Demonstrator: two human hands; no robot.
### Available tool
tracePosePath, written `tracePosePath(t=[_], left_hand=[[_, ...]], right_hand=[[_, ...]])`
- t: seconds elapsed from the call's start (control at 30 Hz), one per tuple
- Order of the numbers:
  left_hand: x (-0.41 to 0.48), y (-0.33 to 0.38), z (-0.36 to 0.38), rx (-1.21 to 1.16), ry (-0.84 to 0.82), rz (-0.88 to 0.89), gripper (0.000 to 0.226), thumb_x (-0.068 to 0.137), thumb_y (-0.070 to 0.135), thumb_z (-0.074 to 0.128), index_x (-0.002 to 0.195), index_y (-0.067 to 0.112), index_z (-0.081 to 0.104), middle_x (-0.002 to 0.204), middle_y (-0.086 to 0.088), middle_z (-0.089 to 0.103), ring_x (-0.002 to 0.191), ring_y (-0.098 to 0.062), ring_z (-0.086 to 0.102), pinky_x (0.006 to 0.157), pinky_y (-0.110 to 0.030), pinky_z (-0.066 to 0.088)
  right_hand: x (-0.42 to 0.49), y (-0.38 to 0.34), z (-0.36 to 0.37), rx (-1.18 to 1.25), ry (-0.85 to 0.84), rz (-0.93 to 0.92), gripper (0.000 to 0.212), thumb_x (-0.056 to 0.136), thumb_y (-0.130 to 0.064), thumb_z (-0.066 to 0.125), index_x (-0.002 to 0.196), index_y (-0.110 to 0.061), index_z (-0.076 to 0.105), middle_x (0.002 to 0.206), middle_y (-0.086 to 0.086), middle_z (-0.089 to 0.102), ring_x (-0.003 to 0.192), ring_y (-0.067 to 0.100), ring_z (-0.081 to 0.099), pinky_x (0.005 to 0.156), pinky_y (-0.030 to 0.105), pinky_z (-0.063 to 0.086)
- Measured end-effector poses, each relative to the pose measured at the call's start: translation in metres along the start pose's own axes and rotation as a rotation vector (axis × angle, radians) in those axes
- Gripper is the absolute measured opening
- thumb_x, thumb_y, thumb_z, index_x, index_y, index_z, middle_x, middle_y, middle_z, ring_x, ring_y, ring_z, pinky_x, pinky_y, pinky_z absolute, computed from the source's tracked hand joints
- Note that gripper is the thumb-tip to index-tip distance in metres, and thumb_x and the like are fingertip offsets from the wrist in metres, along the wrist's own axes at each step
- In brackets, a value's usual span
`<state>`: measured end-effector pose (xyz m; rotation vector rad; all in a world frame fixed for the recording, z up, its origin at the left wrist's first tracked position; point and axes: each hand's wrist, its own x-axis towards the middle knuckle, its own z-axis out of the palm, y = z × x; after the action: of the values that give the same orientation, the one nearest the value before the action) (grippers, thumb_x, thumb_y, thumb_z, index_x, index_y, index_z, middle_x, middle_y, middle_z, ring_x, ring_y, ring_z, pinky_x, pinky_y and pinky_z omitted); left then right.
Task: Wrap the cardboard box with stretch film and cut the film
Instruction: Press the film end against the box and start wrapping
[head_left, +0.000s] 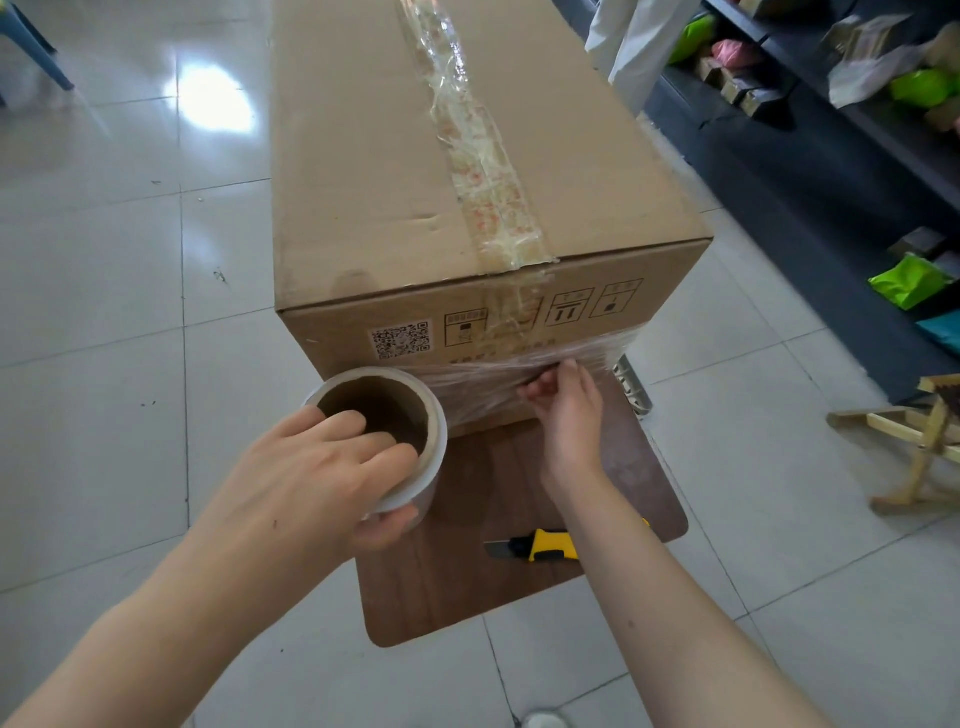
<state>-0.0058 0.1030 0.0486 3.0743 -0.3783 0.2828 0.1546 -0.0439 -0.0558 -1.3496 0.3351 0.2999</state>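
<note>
**Film on the front face, roll in hand**

While the long brown cardboard box (467, 171) sits on the dark wood-grain tabletop (498, 582), the person works at its near end. The left hand (311, 467) is clamped on the roll of clear stretch film (395, 431), fingers hooked down inside the brown cardboard core and the thumb pressed against the outside of the roll. The roll is held upright just beside the box's lower left corner. From it a sheet of stretch film (524, 369) runs across the lower part of the front face, wrinkled and shiny, reaching round the right-hand corner. The right hand (563, 400) is on that film, fingertips pinched together against it near the middle of the face. Above the film, the printed QR code (401, 339) and handling symbols show bare. Along the box top runs a strip of yellowed packing tape (478, 150). On the tabletop near the right forearm lies a yellow and black utility knife (540, 545), partly hidden by the arm.
</note>
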Motion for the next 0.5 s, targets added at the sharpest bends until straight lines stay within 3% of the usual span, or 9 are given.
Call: tracePosePath(t=[0.13,0.3,0.37,0.43,0.5], left_hand=[[0.002,0.003,0.001,-0.001,-0.005,-0.011,0.032,0.050,0.029,0.090,0.068,0.016,0.067,0.062,0.003,0.066,0.054,-0.022,0.061,0.054,-0.029,0.050],[0.005,0.004,-0.001,0.001,-0.001,-0.021,0.032,0.050,0.029,0.089,0.066,0.016,0.064,0.060,0.003,0.063,0.053,-0.022,0.058,0.054,-0.029,0.048],[0.005,0.005,-0.001,0.004,-0.004,-0.024,0.033,0.049,0.029,0.090,0.067,0.017,0.066,0.060,0.004,0.064,0.053,-0.022,0.059,0.054,-0.028,0.049],[0.004,0.006,-0.001,0.007,-0.011,-0.023,0.033,0.048,0.030,0.091,0.067,0.017,0.067,0.061,0.004,0.065,0.053,-0.021,0.060,0.055,-0.026,0.049],[0.004,0.006,-0.001,0.010,-0.016,-0.023,0.034,0.046,0.031,0.091,0.067,0.017,0.068,0.061,0.004,0.065,0.053,-0.021,0.060,0.055,-0.026,0.049]], right_hand=[[-0.009,0.000,0.003,0.096,0.035,0.116,0.026,0.100,-0.024,0.043,0.084,-0.008,0.053,0.064,0.006,0.053,0.065,0.021,0.059,0.080,0.039,0.054],[-0.004,-0.011,0.009,0.291,0.008,0.319,0.029,0.093,-0.017,0.041,0.064,-0.015,0.042,0.051,0.000,0.045,0.054,0.019,0.050,0.085,0.041,0.051],[-0.007,-0.015,0.002,0.336,-0.010,0.347,0.024,0.095,-0.017,0.047,0.072,-0.012,0.052,0.064,0.005,0.054,0.066,0.020,0.056,0.088,0.041,0.051],[-0.006,-0.018,-0.003,0.319,0.036,0.394,0.011,0.095,-0.014,0.052,0.091,-0.007,0.061,0.091,0.010,0.063,0.088,0.022,0.062,0.092,0.039,0.050],[-0.005,-0.025,-0.003,0.321,0.090,0.481,0.019,0.095,-0.012,0.055,0.110,-0.003,0.061,0.115,0.014,0.062,0.110,0.026,0.059,0.091,0.039,0.050]])
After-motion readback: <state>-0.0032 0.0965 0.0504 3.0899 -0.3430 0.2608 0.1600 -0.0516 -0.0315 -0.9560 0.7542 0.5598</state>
